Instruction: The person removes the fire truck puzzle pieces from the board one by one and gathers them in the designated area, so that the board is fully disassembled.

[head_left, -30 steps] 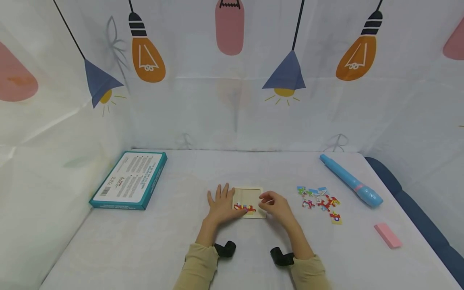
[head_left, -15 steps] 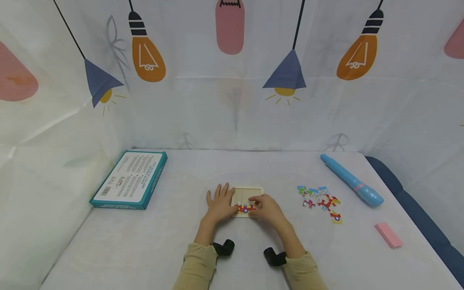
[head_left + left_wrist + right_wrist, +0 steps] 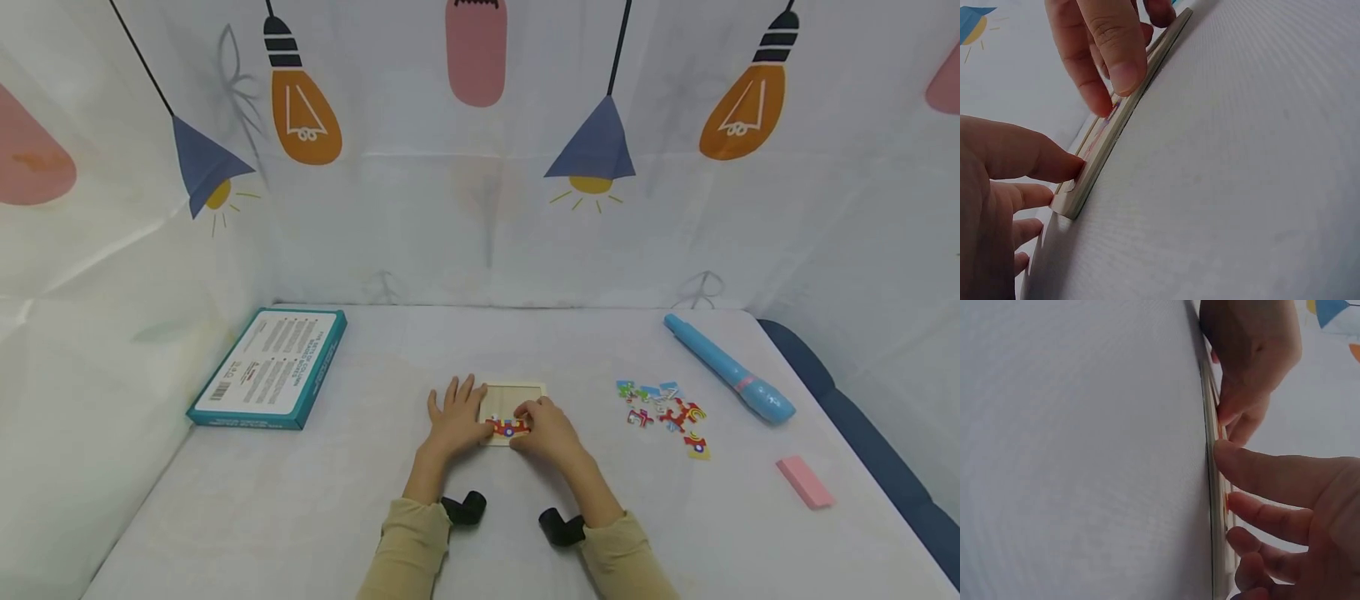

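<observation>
the right hand [image 3: 546,431] has come in from the tray's right edge and now presses curled fingers on the red puzzle piece [image 3: 507,428] in the wooden tray [image 3: 517,394] at mid-desk [image 3: 300,500], so the piece looks nearly seated. the left hand [image 3: 456,414] lies flat, steadying the tray's left side. the wrist views add the tray's thin edge [image 3: 1110,140] with fingertips [image 3: 1229,453] pressing it; only the head view shows the loose pieces [image 3: 663,410] to the right.

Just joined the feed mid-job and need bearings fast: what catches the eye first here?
Both hands meet at a small wooden puzzle tray mid-table: the left hand lies flat on its left edge, the right hand presses red pieces into it. Loose pieces lie scattered to the right, before a blue pen; a teal box sits far left.
</observation>
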The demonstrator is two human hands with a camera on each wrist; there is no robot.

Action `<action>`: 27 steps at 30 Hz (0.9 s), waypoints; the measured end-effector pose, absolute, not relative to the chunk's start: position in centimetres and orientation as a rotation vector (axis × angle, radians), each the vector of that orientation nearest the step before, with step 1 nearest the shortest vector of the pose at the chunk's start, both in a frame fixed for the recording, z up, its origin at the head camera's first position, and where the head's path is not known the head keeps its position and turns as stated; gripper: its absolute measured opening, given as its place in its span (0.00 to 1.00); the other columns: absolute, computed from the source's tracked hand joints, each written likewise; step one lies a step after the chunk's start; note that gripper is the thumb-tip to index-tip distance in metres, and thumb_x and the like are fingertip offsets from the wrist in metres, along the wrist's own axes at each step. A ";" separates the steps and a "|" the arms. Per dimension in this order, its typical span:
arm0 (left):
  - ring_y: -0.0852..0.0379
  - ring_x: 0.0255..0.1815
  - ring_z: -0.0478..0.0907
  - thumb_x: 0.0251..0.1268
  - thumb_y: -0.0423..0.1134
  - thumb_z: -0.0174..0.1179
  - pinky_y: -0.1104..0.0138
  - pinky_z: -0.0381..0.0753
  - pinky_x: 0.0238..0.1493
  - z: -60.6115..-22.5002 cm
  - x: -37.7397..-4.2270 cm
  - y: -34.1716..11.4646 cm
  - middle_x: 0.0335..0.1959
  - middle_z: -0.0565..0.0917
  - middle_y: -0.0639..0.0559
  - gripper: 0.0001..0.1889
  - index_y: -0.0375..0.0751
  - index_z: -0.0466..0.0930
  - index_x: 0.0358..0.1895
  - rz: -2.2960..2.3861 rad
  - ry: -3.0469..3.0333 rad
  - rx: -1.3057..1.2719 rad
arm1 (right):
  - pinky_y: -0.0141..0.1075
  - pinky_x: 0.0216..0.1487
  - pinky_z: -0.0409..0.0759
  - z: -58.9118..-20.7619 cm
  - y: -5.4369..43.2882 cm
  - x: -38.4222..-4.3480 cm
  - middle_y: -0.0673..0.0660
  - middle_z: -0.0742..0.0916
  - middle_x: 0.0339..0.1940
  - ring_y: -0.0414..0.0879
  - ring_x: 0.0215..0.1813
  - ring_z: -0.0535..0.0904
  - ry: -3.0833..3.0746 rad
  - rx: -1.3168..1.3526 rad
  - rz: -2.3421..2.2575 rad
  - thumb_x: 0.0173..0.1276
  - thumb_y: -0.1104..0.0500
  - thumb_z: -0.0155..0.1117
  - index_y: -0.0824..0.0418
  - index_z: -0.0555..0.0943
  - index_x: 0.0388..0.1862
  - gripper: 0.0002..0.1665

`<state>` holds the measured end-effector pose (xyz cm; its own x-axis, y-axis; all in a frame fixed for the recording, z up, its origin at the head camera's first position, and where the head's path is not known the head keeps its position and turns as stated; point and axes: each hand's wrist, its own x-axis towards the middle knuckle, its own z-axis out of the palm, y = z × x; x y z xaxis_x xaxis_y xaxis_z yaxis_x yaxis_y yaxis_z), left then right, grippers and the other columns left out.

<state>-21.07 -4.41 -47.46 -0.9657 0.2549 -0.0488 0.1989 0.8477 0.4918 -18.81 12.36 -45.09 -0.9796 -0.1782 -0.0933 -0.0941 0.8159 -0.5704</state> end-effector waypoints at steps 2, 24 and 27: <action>0.42 0.73 0.43 0.48 0.47 0.57 0.39 0.33 0.64 -47.4 -21.1 -4.4 0.72 0.55 0.44 0.37 0.43 0.63 0.67 0.760 2.912 0.356 | 0.37 0.32 0.67 -45.0 12.3 -18.8 0.53 0.73 0.29 0.45 0.31 0.68 2.872 -0.195 -0.865 0.45 0.57 0.76 0.61 0.81 0.37 0.20; 0.43 0.73 0.43 0.45 0.47 0.57 0.39 0.33 0.63 -47.7 -21.1 -4.4 0.72 0.56 0.45 0.38 0.45 0.63 0.67 0.758 2.914 0.351 | 0.34 0.34 0.69 -44.5 15.9 -18.9 0.53 0.81 0.31 0.45 0.34 0.72 2.705 -0.025 -1.432 0.55 0.68 0.66 0.62 0.76 0.36 0.11; 0.43 0.73 0.43 0.45 0.47 0.56 0.38 0.33 0.63 -47.8 -21.2 -4.5 0.72 0.56 0.45 0.38 0.45 0.63 0.67 0.762 2.911 0.355 | 0.34 0.33 0.71 -44.2 17.3 -18.8 0.56 0.81 0.33 0.46 0.36 0.74 2.709 0.029 -1.438 0.56 0.69 0.64 0.64 0.75 0.38 0.11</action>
